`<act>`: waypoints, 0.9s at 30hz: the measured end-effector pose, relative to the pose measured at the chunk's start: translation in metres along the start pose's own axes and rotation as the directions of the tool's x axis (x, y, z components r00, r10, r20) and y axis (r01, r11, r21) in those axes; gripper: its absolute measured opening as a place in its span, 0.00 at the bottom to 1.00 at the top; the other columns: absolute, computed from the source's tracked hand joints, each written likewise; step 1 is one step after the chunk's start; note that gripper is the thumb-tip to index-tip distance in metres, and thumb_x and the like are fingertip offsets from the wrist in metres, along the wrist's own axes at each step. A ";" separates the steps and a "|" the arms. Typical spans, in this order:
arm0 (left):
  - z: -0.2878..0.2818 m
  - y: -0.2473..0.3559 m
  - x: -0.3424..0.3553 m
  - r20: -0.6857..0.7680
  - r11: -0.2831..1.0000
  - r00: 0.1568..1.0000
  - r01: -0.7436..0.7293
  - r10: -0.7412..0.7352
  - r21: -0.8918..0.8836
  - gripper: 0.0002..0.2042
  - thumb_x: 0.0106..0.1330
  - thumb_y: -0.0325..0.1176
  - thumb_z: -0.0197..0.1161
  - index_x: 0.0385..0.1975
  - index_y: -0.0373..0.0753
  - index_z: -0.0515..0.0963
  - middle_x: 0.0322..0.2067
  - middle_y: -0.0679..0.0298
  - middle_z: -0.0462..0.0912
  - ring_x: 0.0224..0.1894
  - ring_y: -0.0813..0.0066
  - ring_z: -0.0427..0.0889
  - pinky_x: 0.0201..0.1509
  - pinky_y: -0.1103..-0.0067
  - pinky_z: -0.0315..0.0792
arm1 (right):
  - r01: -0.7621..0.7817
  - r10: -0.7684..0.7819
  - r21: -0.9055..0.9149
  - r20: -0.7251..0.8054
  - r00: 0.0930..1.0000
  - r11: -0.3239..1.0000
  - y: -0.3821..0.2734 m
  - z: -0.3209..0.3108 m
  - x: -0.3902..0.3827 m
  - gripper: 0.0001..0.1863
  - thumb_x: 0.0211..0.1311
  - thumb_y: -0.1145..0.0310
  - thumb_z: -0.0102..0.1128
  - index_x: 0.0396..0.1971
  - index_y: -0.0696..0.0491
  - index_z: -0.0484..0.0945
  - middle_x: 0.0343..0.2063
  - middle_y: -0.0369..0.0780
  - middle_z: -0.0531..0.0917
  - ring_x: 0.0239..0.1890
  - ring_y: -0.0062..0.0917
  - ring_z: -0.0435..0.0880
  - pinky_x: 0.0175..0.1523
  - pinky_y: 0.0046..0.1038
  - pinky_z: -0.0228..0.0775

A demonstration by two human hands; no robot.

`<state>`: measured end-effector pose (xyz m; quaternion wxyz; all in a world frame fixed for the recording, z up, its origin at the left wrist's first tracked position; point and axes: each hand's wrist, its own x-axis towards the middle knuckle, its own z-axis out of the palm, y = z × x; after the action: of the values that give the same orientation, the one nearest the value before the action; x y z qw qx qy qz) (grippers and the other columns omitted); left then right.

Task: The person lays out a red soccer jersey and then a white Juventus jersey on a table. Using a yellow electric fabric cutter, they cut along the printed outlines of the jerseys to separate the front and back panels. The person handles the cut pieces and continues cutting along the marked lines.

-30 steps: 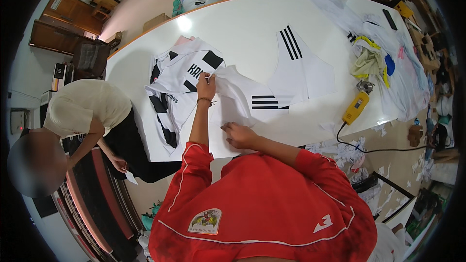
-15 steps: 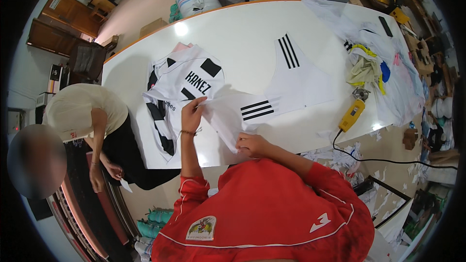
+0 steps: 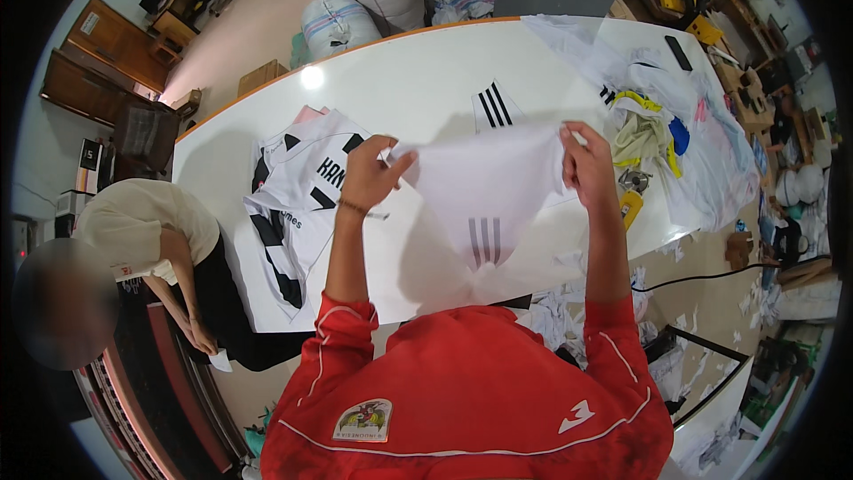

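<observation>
A white fabric piece [image 3: 489, 182] is stretched between my hands above the table, its lower part hanging toward me. Three stripes look grey on its near face. My left hand [image 3: 371, 171] is closed on its upper left corner, while my right hand [image 3: 583, 164] pinches the upper right one. Behind the raised cloth lies a second white piece [image 3: 515, 116] with three black stripes, partly hidden. Left of my left hand, white and black jersey pieces [image 3: 306, 164] with dark lettering lie in a stack on the white table [image 3: 400, 71].
On the right are a yellow corded cutting tool [image 3: 631, 204], a heap of white, yellow and blue fabric [image 3: 657, 129] and a black oblong object [image 3: 678, 52]. A co-worker [image 3: 169, 240] bends at the table's left end. Stuffed sacks [image 3: 338, 25] stand beyond the far edge.
Both hands have lifted the fabric piece, turned it over and spread it between them; my right hand moved up and right. The co-worker's hands have come together around a white scrap.
</observation>
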<state>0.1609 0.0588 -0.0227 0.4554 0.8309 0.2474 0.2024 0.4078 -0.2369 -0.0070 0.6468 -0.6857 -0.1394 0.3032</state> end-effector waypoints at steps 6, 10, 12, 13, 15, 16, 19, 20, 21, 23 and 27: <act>0.032 0.024 0.099 -0.215 0.963 0.973 0.018 -0.078 -0.268 0.11 0.68 0.27 0.75 0.36 0.31 0.77 0.34 0.60 0.89 0.28 0.74 0.91 0.28 0.81 0.80 | 0.107 -0.132 0.358 0.045 0.990 0.928 -0.021 -0.003 0.098 0.13 0.80 0.66 0.60 0.53 0.60 0.78 0.42 0.45 0.86 0.49 0.40 0.90 0.51 0.39 0.85; 0.038 0.035 0.116 -0.432 0.865 0.874 -0.382 0.223 -0.326 0.08 0.65 0.21 0.72 0.37 0.34 0.77 0.40 0.59 0.93 0.33 0.81 0.86 0.38 0.83 0.78 | 0.231 -0.266 0.414 0.028 0.964 0.881 -0.045 -0.021 0.106 0.14 0.80 0.70 0.57 0.56 0.64 0.76 0.52 0.49 0.84 0.61 0.46 0.87 0.62 0.45 0.85; 0.046 0.042 0.096 -0.403 0.928 0.866 -0.361 0.296 -0.093 0.09 0.62 0.18 0.70 0.38 0.35 0.78 0.41 0.62 0.94 0.33 0.81 0.83 0.40 0.83 0.77 | 0.211 -0.236 0.418 0.008 0.972 0.884 -0.037 -0.042 0.101 0.18 0.78 0.71 0.59 0.58 0.68 0.75 0.54 0.48 0.83 0.60 0.47 0.87 0.61 0.44 0.85; 0.053 0.047 0.084 -0.381 0.935 0.862 -0.352 0.335 0.025 0.10 0.60 0.17 0.70 0.38 0.36 0.78 0.41 0.63 0.94 0.33 0.81 0.82 0.41 0.83 0.76 | 0.185 -0.199 0.459 -0.019 0.980 0.869 -0.026 -0.055 0.102 0.18 0.78 0.70 0.60 0.57 0.68 0.77 0.54 0.49 0.83 0.58 0.46 0.87 0.60 0.43 0.85; 0.075 0.030 0.065 -0.334 0.956 0.899 -0.294 0.283 0.016 0.16 0.57 0.13 0.67 0.43 0.39 0.83 0.45 0.64 0.94 0.37 0.77 0.86 0.45 0.80 0.78 | 0.127 -0.114 0.540 -0.057 0.992 0.832 0.008 -0.071 0.108 0.17 0.76 0.68 0.63 0.54 0.67 0.80 0.55 0.49 0.83 0.53 0.44 0.89 0.58 0.40 0.85; 0.089 0.022 0.057 -0.310 0.967 0.922 -0.252 0.230 -0.035 0.16 0.58 0.15 0.67 0.45 0.40 0.86 0.47 0.62 0.94 0.44 0.71 0.89 0.51 0.76 0.80 | 0.104 -0.073 0.522 -0.080 0.994 0.846 0.026 -0.073 0.113 0.17 0.75 0.67 0.64 0.52 0.66 0.81 0.54 0.48 0.84 0.51 0.42 0.89 0.56 0.37 0.85; 0.126 -0.023 0.041 -0.207 0.964 0.943 -0.265 0.259 0.002 0.21 0.57 0.14 0.66 0.49 0.41 0.88 0.51 0.58 0.92 0.53 0.60 0.92 0.58 0.70 0.83 | 0.019 0.040 0.444 -0.124 0.991 0.896 0.076 -0.074 0.124 0.13 0.70 0.68 0.70 0.48 0.62 0.85 0.49 0.44 0.85 0.45 0.34 0.89 0.49 0.32 0.84; 0.138 -0.041 0.036 -0.164 0.954 0.940 -0.296 0.300 0.045 0.22 0.56 0.14 0.66 0.50 0.41 0.89 0.52 0.57 0.92 0.54 0.59 0.91 0.59 0.69 0.83 | -0.016 0.072 0.404 -0.124 0.990 0.915 0.092 -0.073 0.125 0.12 0.68 0.70 0.71 0.46 0.60 0.86 0.48 0.43 0.85 0.43 0.31 0.88 0.47 0.30 0.83; 0.148 -0.056 0.031 -0.114 0.963 0.957 -0.262 0.268 0.063 0.23 0.55 0.13 0.66 0.50 0.41 0.89 0.52 0.56 0.91 0.55 0.57 0.91 0.60 0.69 0.83 | -0.048 0.100 0.364 -0.124 0.987 0.930 0.108 -0.072 0.127 0.11 0.66 0.71 0.73 0.45 0.59 0.87 0.46 0.42 0.86 0.42 0.28 0.88 0.45 0.28 0.82; 0.170 -0.079 0.019 -0.004 0.974 0.978 -0.207 0.208 0.092 0.23 0.52 0.13 0.65 0.48 0.41 0.89 0.53 0.56 0.91 0.56 0.54 0.89 0.62 0.67 0.83 | -0.029 0.064 0.207 -0.165 0.984 0.978 0.156 -0.086 0.133 0.13 0.62 0.74 0.75 0.46 0.58 0.86 0.44 0.41 0.86 0.41 0.26 0.87 0.42 0.26 0.80; 0.185 -0.112 -0.008 0.155 0.973 0.978 -0.166 0.141 0.162 0.23 0.52 0.15 0.65 0.49 0.41 0.89 0.53 0.56 0.90 0.57 0.53 0.88 0.63 0.66 0.83 | 0.013 -0.012 0.001 -0.186 0.982 1.000 0.197 -0.087 0.116 0.18 0.57 0.76 0.78 0.48 0.57 0.86 0.44 0.41 0.86 0.38 0.24 0.85 0.39 0.25 0.78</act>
<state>0.2334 -0.0154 -0.2128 0.3805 0.8965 0.1659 0.1547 0.5098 -0.2632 -0.2278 0.6598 -0.7094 -0.0823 0.2339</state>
